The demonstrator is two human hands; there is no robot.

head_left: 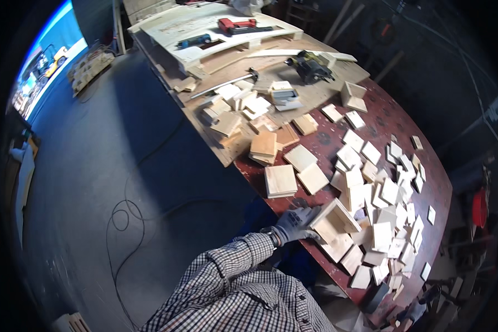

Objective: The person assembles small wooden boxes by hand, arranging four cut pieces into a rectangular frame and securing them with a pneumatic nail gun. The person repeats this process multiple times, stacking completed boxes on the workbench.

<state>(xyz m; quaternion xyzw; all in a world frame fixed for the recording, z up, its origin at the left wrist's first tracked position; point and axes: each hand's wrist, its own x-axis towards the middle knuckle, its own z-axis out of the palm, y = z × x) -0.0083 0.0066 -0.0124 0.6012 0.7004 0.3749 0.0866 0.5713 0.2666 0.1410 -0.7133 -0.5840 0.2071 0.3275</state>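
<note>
My left hand [294, 222], in a grey work glove, is at the near left edge of the red-topped table [337, 279]. Its fingers are closed on the side of a small open wooden box [327, 226], tilted among loose pieces. Far to the lower right, in shadow, a gloved shape that looks like my right hand [416, 311] shows at the table's corner; its fingers are too dark to make out. Square wooden blocks [280, 180] lie just beyond my left hand. To the right of the box spreads a heap of pale wooden pieces [382, 235].
Farther along stand a pallet [205, 52] with a red power tool [238, 25] and a blue one [195, 41]. A hammer [253, 74], a black-and-yellow tool [310, 67] and more wood pieces lie nearer. A cable [141, 232] loops on the floor at left.
</note>
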